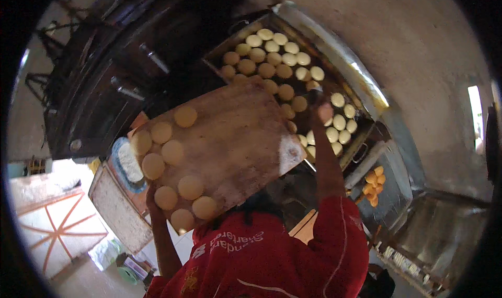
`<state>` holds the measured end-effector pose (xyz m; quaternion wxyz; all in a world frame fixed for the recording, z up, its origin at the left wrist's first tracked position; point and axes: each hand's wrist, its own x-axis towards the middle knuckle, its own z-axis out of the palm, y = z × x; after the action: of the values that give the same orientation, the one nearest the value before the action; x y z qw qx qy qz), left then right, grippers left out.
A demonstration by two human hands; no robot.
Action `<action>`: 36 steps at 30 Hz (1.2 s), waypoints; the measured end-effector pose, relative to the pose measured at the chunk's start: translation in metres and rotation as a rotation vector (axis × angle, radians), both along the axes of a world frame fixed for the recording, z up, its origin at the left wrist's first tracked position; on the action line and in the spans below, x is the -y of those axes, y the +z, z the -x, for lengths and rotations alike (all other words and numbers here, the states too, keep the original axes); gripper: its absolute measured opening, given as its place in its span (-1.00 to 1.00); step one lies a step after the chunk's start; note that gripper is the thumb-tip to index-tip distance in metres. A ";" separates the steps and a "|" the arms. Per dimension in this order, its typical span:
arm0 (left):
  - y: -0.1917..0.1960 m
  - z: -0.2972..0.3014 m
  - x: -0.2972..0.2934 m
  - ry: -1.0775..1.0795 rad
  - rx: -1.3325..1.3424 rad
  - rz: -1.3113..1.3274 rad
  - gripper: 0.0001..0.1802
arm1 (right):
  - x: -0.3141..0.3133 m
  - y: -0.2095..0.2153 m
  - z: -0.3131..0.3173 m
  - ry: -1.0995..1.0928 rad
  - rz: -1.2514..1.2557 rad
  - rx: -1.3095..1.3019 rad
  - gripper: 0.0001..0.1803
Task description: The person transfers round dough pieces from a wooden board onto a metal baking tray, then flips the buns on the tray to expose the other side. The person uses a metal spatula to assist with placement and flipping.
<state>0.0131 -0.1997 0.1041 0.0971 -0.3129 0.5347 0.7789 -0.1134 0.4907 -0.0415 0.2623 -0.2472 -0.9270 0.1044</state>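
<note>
A wooden board (pixel 230 141) lies tilted across my front, with several flat dough rounds (pixel 172 152) along its left side. My left hand (pixel 151 196) is closed on the board's left edge, its fingers partly hidden beneath. A pale floury patch shows at the board's right corner. Beyond and right of the board is a rectangular frying pan (pixel 348 83) of dark oil, where many pale dough pieces (pixel 339 122) float. Over the pan reaches my right hand (pixel 325 111), its fingers closed; a small greyish thing at its tip is too blurred to name.
A blue-rimmed tray of white flour (pixel 128 161) stands left of the board. Golden fried pieces (pixel 373 185) lie in a metal tray (pixel 392 172) at the right. A dark metal cabinet with handles (pixel 128 91) rises at the far left; a plain wall (pixel 418 41) borders the pan.
</note>
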 end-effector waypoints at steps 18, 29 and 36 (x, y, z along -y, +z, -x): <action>0.005 0.002 -0.025 -0.043 -0.154 0.026 -0.73 | 0.344 0.058 0.124 0.678 0.717 0.226 -0.68; 0.025 0.008 -0.043 -0.039 -0.105 -0.017 -0.47 | 0.077 -0.015 0.017 0.210 -0.024 -0.163 -0.75; 0.032 0.022 -0.044 -0.081 -0.087 -0.129 -0.43 | -0.046 0.000 -0.032 -0.097 -0.012 -0.120 -0.65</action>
<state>-0.0092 -0.1557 0.1361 0.1250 -0.2501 0.4994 0.8200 -0.0810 0.5362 -0.0419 0.3235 -0.2836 -0.8971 0.1006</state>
